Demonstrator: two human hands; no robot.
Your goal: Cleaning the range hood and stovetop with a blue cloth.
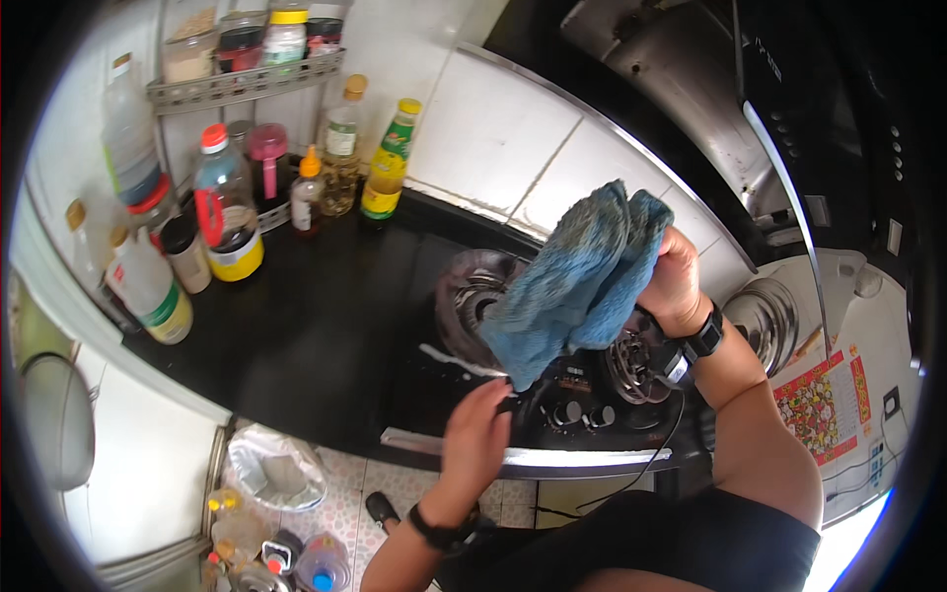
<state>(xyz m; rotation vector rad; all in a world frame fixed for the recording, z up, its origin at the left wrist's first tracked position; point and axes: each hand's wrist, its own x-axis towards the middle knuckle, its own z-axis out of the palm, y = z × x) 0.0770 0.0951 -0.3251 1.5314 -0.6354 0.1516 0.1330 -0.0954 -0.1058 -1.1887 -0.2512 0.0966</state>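
A blue terry cloth [577, 274] hangs loosely folded above the gas stove [414, 385], gripped at its upper right edge by my right hand [672, 277]. My left hand [473, 436] is lower, over the stove's front part, with the fingertips close to the cloth's bottom corner. It appears to hold nothing; whether it touches the cloth is unclear. Behind the cloth, the left burner [470, 296] is partly hidden. The right burner [632, 362] shows below my right wrist. Two control knobs [568, 412] sit near the front. A whitish streak [455, 361] marks the black glass.
Several seasoning bottles [385, 159] and an oil jug [226, 214] stand along the wall, below a metal rack [251, 85] of jars. A range hood [666, 89] overhangs the back. A lined bin [274, 466] and bottles [322, 566] are on the floor. A cable [666, 451] crosses the front edge.
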